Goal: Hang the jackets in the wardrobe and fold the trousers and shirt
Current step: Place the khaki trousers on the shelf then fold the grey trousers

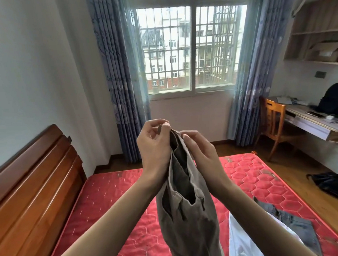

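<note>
Nearest you, the khaki trousers (188, 216) hang from your raised hands over the red mattress (117, 207), their waist opening gaping toward you. Your left hand (155, 140) pinches the top edge of the fabric between thumb and fingertips, the other fingers curled. Your right hand (199, 145) grips the same edge just beside it, fingers bent round the cloth. On the mattress to your right lie a white shirt (244, 240) and, touching it, grey jeans (294, 223). A dark bag (336, 184) sits on the wooden floor past the mattress. The wooden headboard (34, 187) stands at your left. Farther off are a chair (275, 120), a desk (312, 125) and the curtained window (192, 46).
</note>
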